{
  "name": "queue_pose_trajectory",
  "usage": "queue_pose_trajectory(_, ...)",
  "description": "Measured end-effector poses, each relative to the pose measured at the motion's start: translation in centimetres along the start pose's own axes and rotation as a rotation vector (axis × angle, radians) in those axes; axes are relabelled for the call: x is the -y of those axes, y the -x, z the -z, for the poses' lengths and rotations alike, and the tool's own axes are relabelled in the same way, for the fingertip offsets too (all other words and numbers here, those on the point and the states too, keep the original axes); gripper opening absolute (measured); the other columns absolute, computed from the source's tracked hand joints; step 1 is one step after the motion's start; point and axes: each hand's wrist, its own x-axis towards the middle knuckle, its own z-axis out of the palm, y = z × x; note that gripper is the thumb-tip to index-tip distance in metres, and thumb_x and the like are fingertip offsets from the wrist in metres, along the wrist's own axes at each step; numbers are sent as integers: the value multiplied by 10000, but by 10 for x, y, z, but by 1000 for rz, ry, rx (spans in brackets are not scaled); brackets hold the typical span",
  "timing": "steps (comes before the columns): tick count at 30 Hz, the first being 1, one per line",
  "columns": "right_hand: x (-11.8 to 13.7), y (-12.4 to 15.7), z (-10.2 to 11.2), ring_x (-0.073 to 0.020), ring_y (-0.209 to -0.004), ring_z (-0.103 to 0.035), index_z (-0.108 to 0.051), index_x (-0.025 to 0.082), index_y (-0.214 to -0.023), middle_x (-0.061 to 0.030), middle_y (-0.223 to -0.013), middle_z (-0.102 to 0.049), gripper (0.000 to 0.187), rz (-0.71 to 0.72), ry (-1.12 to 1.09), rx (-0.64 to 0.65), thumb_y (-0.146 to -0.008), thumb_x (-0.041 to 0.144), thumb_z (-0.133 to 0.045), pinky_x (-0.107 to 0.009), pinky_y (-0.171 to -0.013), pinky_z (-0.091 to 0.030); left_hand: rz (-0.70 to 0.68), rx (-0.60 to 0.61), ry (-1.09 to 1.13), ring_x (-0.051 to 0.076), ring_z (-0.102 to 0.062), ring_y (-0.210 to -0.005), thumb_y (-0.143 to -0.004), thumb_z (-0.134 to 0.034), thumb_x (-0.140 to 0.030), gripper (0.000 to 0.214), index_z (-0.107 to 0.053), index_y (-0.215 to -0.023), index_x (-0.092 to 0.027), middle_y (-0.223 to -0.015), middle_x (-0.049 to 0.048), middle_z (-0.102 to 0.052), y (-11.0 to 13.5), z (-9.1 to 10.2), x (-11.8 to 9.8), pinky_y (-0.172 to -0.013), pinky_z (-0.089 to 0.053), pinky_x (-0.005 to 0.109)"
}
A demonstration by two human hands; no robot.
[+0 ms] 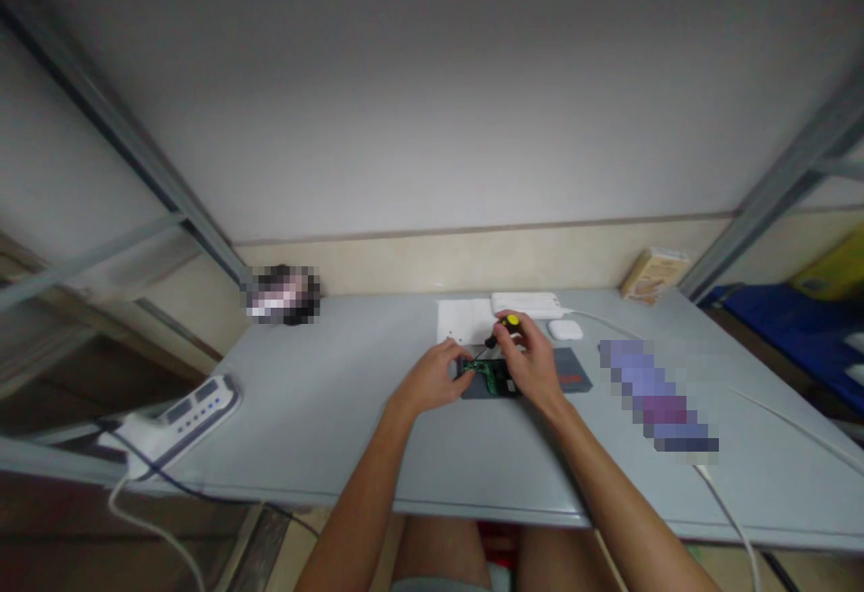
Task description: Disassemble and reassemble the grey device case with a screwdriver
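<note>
No luck with brands here, sorry. There's reddish lettering on the dark grey flat slab, but it's too small and blurry to read, and the right hand covers part of that slab anyway. The yellowish box by the wall has some printing, also unreadable. The slim thing on the right is pixelated out, so no help there.

The black device with a green circuit board lies on the slab, between the two hands. The left hand is half curled, thumb and fingertips pinching the device's left end. The right hand is just to its right, fingers wrapped round a black-and-yellow screwdriver, with the thin shaft angled down-left toward the board. Can't tell if the tip is touching.

White paper and a white earbud-style case sit close by on the bench.
</note>
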Motion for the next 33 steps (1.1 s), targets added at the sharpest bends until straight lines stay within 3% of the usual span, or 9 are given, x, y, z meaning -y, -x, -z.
queue_pose_trajectory(3,9,-18,-10,-185,-845,-630,-688,248,-1157,-56,-988,-640,324,96,14,105,-912,441,-598,-289,-667,-541,9,-4,-5,198,-609,-876,-855,-641,-225,115,-653,-968,-207,-924,41,-627,0,-2,1,-851,-511,319)
queue_pose_trajectory(6,9,-30,-20,-171,-814,-618,-586,268,-1340,-41,-989,-651,434,101,-41,177,-926,398,-579,-308,-714,-547,16,-17,-22,204,-614,-883,-860,-620,-212,104,-647,-961,-211,-919,43,-624,-1,-6,3,-867,-514,331)
queue_pose_trajectory(11,-4,-29,-27,-165,-837,-620,-621,256,-1159,-52,-1060,-660,291,72,-163,150,-936,435,-567,-317,-743,-549,16,-62,-16,201,-615,-873,-846,-584,-155,92,-625,-912,-205,-892,44,-619,-2,-13,6,-851,-512,320)
queue_pose_trajectory(17,-10,-23,-11,-185,-849,-613,-617,250,-966,-30,-960,-632,328,-13,-236,32,-760,454,-771,-323,-735,-556,-10,-76,1,189,-598,-847,-843,-559,-126,91,-600,-846,-207,-855,33,-602,-4,-12,5,-815,-498,304)
queue_pose_trajectory(23,-10,-21,-6,-194,-881,-666,-553,278,-1184,-60,-1073,-687,373,-41,-383,128,-872,452,-658,-395,-866,-546,-20,-81,22,178,-594,-817,-855,-550,-125,104,-616,-844,-204,-836,28,-602,-4,-14,8,-798,-488,294)
queue_pose_trajectory(26,-9,-17,-14,-192,-898,-638,-569,269,-1105,-67,-1119,-654,321,-2,-361,115,-863,450,-675,-357,-803,-548,-23,-89,46,171,-592,-806,-836,-562,-118,100,-616,-835,-202,-830,22,-600,-5,-15,11,-791,-481,284)
queue_pose_trajectory(29,-9,-15,-18,-178,-854,-590,-606,249,-985,-39,-1002,-621,276,34,-310,25,-812,412,-746,-306,-733,-528,-17,-97,59,166,-596,-813,-811,-562,-94,120,-620,-828,-197,-835,19,-608,-6,-17,14,-797,-474,276)
queue_pose_trajectory(33,-10,-16,-14,-179,-840,-604,-625,263,-1138,-28,-951,-638,287,13,-395,88,-883,384,-674,-327,-770,-511,-13,-95,56,161,-595,-806,-799,-564,-78,139,-631,-830,-195,-827,15,-613,-5,-19,17,-779,-462,264)
